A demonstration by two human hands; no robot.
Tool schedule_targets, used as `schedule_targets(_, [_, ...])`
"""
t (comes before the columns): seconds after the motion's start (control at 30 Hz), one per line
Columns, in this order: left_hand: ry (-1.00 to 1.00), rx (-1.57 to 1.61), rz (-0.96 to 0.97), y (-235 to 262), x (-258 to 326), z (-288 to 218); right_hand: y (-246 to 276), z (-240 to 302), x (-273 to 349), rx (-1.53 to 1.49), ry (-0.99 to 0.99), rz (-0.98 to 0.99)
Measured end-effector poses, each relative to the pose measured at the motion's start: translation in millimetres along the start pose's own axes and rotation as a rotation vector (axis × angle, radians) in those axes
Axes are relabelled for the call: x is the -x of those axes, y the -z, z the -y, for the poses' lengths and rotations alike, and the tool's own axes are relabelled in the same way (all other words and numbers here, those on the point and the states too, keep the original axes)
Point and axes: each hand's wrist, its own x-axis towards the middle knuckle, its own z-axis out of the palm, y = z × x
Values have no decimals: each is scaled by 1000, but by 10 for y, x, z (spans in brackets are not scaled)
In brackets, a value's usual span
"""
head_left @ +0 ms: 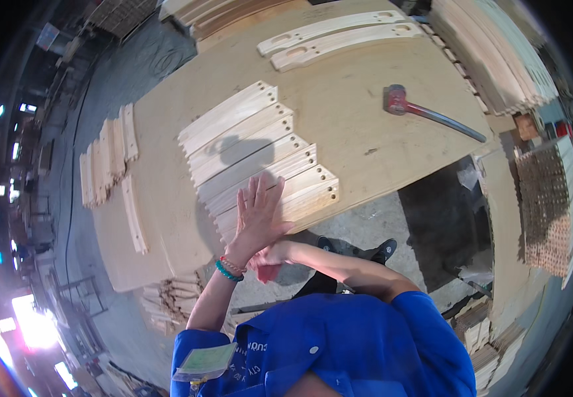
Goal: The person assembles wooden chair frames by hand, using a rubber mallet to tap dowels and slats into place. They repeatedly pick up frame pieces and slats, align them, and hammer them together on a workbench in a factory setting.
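Pale wooden slats (237,142) with holes at their right ends lie side by side in a slanted row on the table. My left hand (257,210) is open, its fingers spread over the near slats; whether it presses on them I cannot tell. Beaded bracelets (231,268) circle that wrist. My right hand (274,254) crosses to the left, close under the left wrist, which partly hides it. It looks closed on a red, cloth-like thing (268,272) that shows just below; its exact kind is unclear.
A red-headed mallet (397,100) lies at the table's right. Two long curved slats (346,43) rest at the far side. Stacked boards (491,53) stand far right, and shorter pieces (109,155) sit along the left edge. A brown wooden stack (545,205) stands to the right.
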Motion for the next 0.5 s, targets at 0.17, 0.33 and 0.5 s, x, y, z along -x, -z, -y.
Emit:
schedule_targets(0.17, [-170,-220,-5,-347,-72,42,386,-402,1082,121,75,-156])
schedule_targets(0.33, [-260,-172,-127,-364,53,53,544,-922,3139,-31,343,-850])
schedule_targets(0.5, [-199,-145,-192,-224,-93,-70,135,-1974,5864,285,308,-2213])
